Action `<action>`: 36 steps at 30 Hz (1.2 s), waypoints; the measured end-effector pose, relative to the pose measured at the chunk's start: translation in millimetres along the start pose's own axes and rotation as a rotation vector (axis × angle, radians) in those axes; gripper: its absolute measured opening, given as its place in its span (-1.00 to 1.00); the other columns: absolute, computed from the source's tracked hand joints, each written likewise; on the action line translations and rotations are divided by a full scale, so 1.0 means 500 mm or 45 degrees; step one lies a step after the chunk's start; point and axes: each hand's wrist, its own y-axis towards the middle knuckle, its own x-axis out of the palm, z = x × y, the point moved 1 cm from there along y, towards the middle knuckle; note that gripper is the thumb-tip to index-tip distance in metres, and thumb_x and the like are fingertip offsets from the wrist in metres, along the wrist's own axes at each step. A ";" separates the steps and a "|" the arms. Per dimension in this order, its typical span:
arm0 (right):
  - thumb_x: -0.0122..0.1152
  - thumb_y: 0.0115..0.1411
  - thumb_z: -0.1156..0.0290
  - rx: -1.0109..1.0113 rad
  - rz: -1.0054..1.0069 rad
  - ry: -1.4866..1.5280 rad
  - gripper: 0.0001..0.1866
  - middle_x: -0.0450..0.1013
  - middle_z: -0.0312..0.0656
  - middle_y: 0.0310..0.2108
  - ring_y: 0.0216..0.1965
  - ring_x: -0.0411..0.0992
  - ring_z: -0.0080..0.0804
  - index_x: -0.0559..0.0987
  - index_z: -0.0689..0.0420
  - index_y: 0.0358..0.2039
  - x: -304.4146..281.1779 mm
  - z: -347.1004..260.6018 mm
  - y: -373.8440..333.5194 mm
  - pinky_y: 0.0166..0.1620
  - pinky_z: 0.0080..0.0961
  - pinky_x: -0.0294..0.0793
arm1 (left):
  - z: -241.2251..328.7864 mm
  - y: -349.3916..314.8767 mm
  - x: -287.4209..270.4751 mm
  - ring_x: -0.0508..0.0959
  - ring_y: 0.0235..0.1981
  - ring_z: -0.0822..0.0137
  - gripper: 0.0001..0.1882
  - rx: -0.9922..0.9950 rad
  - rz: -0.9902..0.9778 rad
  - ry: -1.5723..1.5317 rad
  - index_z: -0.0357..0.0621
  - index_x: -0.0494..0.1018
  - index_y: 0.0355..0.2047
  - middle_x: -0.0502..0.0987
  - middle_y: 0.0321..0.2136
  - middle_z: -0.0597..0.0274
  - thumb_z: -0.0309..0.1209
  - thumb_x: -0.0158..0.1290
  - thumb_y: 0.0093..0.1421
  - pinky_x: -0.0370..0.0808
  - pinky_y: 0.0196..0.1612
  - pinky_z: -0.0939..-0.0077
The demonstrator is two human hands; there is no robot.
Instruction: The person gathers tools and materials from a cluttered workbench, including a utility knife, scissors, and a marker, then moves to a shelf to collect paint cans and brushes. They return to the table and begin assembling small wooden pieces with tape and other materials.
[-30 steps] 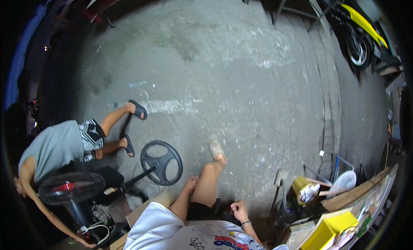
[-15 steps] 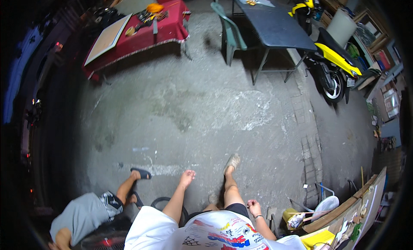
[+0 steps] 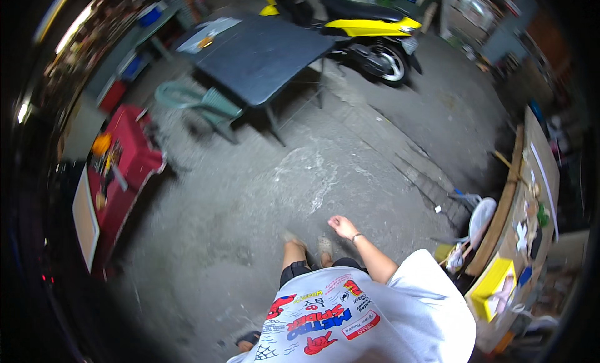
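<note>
My right hand (image 3: 342, 227) hangs over the concrete floor in front of my shirt (image 3: 337, 313), with a band on its wrist. Its fingers are curled in, and I see nothing held in them. It touches nothing; my feet in light clogs (image 3: 324, 244) are just below and beside it. My left hand is out of the picture.
A dark folding table (image 3: 262, 57) and a green plastic chair (image 3: 203, 110) stand ahead. Beyond is a yellow motor scooter (image 3: 369, 29). A red-covered table (image 3: 134, 157) with tools is at left. At right, a cluttered workbench (image 3: 506, 219) has a yellow box (image 3: 490, 288) on it.
My view has turned right, so the tables have shifted left. My right hand has swung forward, and my left hand has gone out of view. Most of the person at the lower left has too.
</note>
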 end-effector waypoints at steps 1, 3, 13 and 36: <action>0.16 0.30 0.10 -0.039 0.049 -0.024 -0.55 0.58 0.06 -0.13 -0.05 0.54 -0.10 0.52 0.22 0.00 -0.010 -0.053 0.022 0.01 -0.24 0.50 | 0.033 0.025 -0.028 0.54 -0.33 0.32 -0.56 -0.020 -0.019 0.043 -0.18 0.54 -0.15 0.61 -0.31 0.21 -0.03 -0.04 0.35 0.47 -0.23 0.34; 0.16 0.30 0.10 0.057 0.125 0.119 -0.57 0.58 0.05 -0.14 -0.06 0.55 -0.11 0.54 0.21 -0.03 -0.034 -0.101 0.070 0.01 -0.25 0.50 | 0.135 0.109 -0.081 0.53 -0.33 0.34 -0.56 0.007 -0.083 0.136 -0.15 0.54 -0.13 0.61 -0.29 0.23 -0.02 -0.05 0.35 0.47 -0.25 0.35; 0.08 0.23 0.00 0.917 0.481 -0.085 -0.52 0.54 0.14 -0.12 -0.06 0.51 0.12 0.66 0.16 -0.17 -0.009 0.107 -0.066 0.01 -0.06 0.48 | 0.981 0.546 -0.273 0.50 -0.28 0.44 -0.60 0.434 -0.261 0.188 0.02 0.50 -0.01 0.59 -0.21 0.34 0.00 0.00 0.34 0.43 -0.20 0.40; 0.16 0.26 0.08 0.965 1.369 0.670 -0.61 0.57 0.00 -0.50 -0.44 0.58 -0.16 0.60 0.22 -0.34 -0.513 0.249 0.097 -0.25 -0.20 0.53 | 1.777 0.656 0.619 0.63 -0.20 0.16 -0.63 1.660 -1.293 1.892 -0.06 0.47 0.01 0.62 -0.16 0.09 -0.14 0.00 0.32 0.54 -0.17 0.20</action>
